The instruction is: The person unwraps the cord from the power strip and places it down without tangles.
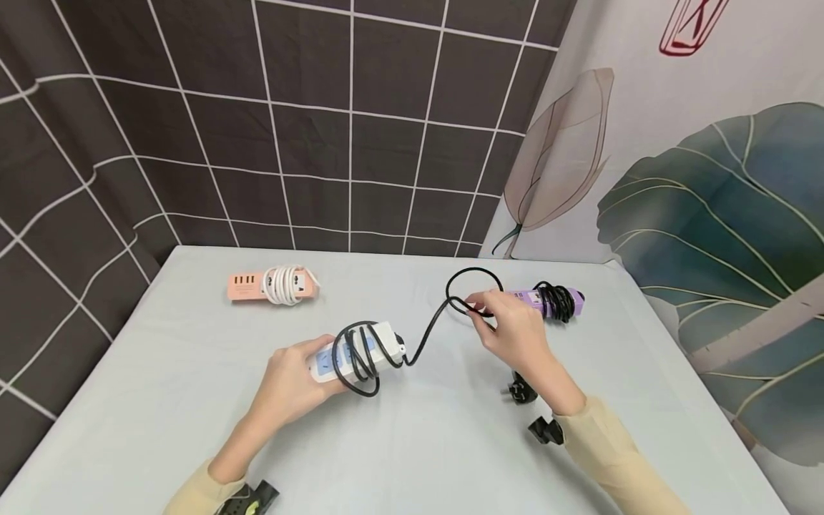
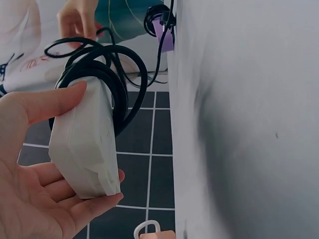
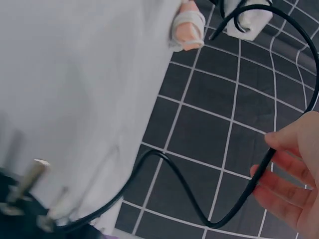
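A white power strip with blue socket faces is gripped by my left hand, thumb on one side and fingers beneath in the left wrist view. Loose turns of its black cord wrap around the strip. From the strip's end the cord runs across to my right hand, which pinches it between thumb and fingertips. A loop of cord rises past those fingertips. Below the right forearm is the cord's black plug, its metal prongs large and blurred in the right wrist view.
A pink power strip wound with white cord lies at the back left of the white table. Behind my right hand lies a purple power strip wrapped in black cord. A dark gridded curtain hangs behind the table.
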### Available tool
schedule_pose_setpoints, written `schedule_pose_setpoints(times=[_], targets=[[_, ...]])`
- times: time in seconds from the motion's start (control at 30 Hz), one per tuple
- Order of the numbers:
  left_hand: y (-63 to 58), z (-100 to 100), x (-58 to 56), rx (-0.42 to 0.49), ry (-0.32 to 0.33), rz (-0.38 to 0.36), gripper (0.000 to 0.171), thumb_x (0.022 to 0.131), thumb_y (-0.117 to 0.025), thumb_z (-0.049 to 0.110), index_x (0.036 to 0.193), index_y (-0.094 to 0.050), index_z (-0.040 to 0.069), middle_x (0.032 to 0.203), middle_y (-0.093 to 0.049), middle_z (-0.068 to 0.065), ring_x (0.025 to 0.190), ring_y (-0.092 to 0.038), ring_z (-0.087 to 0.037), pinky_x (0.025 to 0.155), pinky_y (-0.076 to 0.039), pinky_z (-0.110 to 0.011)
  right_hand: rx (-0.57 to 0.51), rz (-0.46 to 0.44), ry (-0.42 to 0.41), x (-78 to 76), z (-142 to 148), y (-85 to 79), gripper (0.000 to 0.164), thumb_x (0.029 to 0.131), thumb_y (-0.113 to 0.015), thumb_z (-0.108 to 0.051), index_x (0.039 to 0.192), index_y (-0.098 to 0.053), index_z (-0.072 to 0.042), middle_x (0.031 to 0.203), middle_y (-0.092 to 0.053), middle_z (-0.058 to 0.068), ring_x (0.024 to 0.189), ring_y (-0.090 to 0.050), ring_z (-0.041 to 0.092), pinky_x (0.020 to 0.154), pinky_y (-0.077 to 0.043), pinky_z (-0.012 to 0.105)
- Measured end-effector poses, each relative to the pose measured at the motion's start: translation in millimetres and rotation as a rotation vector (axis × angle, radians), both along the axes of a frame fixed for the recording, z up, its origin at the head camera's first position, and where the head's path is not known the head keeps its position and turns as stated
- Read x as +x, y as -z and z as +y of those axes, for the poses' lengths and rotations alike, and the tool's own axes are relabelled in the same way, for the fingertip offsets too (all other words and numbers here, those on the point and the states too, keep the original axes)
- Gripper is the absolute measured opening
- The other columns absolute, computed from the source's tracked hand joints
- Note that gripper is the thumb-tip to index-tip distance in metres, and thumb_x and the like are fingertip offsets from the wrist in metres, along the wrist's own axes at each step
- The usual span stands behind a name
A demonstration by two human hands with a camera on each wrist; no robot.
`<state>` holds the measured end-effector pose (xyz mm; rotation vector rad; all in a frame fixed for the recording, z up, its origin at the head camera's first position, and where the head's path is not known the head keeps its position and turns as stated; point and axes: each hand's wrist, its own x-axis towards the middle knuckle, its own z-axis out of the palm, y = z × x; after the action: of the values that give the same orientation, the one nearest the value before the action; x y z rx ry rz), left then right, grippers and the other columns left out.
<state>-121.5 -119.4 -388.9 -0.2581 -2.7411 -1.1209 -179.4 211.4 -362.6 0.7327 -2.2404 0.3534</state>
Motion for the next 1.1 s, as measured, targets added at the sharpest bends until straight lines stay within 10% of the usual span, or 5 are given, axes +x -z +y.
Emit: schedule_pose_setpoints(times=[0.63,1.1], targets=[[-7.2,-0.2,1.4,-0.001,-0.002,0.025,0.063,0.061,-0.087,0.032,0.117,-0.068,0.010,0.108,-0.072,-0.013,0.084,-0.065,-0.020,0.072,-0.048,-0.034,0.137,-0.175,0.004,0.7,7.3,35.0,0.019,0.071,-0.077,-0.004,0.086,-0.068,-0.011,0.079,-0.070,-0.001,0.073,-0.064,0.017,0.057,-0.051,0.029],[-16.4,2.8,4.3,-0.004,-0.002,0.025,0.065,0.061,-0.087,0.033,0.118,-0.068,0.008,0.112,-0.071,-0.015,0.086,-0.065,-0.022,0.072,-0.048,-0.034,0.239,-0.194,-0.081,8.9,-4.1,25.4,0.035,0.068,-0.079,-0.011,0.101,-0.070,-0.012,0.098,-0.069,0.002,0.095,-0.061,0.020,0.069,-0.055,0.032]])
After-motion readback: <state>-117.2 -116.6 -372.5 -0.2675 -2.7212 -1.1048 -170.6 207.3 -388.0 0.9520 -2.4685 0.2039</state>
